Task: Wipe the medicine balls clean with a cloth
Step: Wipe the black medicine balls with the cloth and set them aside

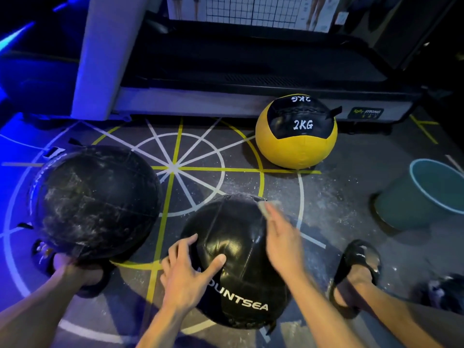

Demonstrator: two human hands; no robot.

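Note:
A shiny black medicine ball (pixel 233 244) marked MOUNTSEA sits on the floor right in front of me. My left hand (pixel 188 270) lies flat on its near left side, fingers spread. My right hand (pixel 281 242) presses a small grey cloth (pixel 270 208) against the ball's upper right side; the hand is blurred. A larger black ball (pixel 98 199), streaked with white dust, rests to the left. A yellow and black ball (pixel 296 131) marked 2KG stands farther back on the right.
A teal bucket (pixel 421 194) stands at the right. My feet in black sandals are at the left (pixel 75 272) and right (pixel 356 267). A treadmill base (pixel 251 99) runs across the back. The floor mat (pixel 190 167) carries white and yellow lines and white dust.

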